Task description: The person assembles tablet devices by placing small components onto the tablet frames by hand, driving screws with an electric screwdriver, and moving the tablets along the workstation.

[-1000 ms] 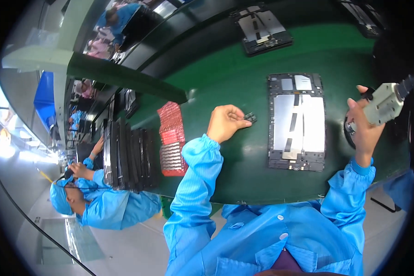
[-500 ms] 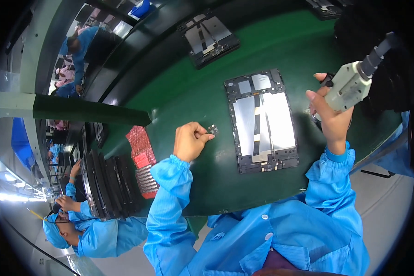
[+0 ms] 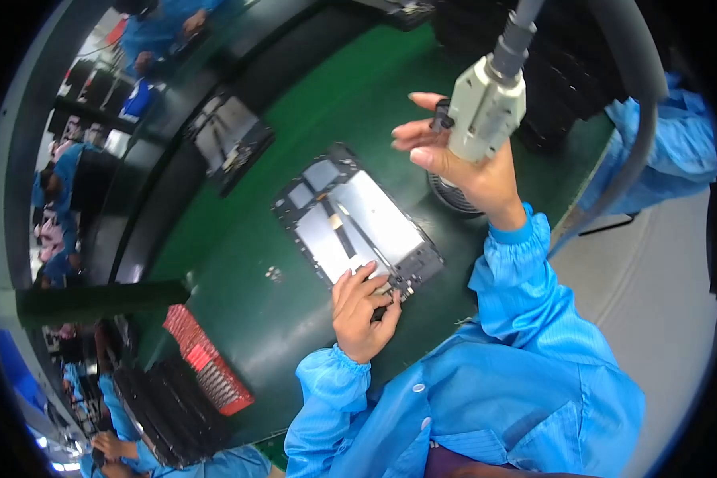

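An opened tablet [image 3: 390, 215] with silver battery panels and a dark ribbon cable lies tilted on the green mat. Over its lower end, my left hand [image 3: 362, 319] rests with bent fingers apart, their tips touching the board area. What lies under those fingertips is hidden. To the right of the tablet, my right hand [image 3: 486, 179] is wrapped round a pale corded power tool [image 3: 486, 103], probably an electric screwdriver, held upright. Its working tip is out of sight. Below it, a dark ribbed round object [image 3: 454, 195] shows partly. Several tiny metal parts [image 3: 273, 273] sit left of the tablet.
Red bubble wrap [image 3: 182, 328] and a red tray of small parts [image 3: 223, 386] lie to the left, beside stacked black panels [image 3: 167, 410]. Another opened tablet [image 3: 229, 139] is farther back. A green-wrapped bar [image 3: 95, 303] juts in; a co-worker's hands [image 3: 113, 444] show at lower left.
The view has turned, shifting the scene. My left hand has left the tiny metal parts and moved right onto the tablet's lower end. My right hand still holds the power tool.
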